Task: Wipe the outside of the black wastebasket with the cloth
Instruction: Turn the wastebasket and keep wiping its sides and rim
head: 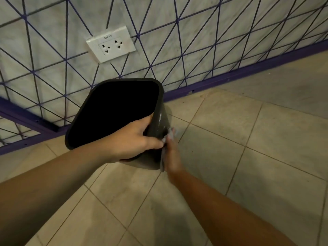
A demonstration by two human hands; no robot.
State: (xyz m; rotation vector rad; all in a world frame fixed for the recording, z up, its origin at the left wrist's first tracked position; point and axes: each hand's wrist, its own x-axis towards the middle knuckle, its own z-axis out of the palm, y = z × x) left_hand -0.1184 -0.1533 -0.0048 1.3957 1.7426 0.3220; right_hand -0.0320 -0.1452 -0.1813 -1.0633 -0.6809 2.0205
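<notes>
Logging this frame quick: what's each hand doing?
Left hand: grips the wastebasket rim.
Right hand: holds the cloth against its side.

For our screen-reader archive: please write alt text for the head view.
A left hand grips the rim of a tilted black wastebasket while the right hand presses a grey cloth against its outer side, above a tiled floor.

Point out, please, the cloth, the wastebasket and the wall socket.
cloth [170, 133], head view, upper grey fold.
wastebasket [160, 121], head view, glossy outer side wall.
wall socket [111, 43], head view, white plate.
</notes>
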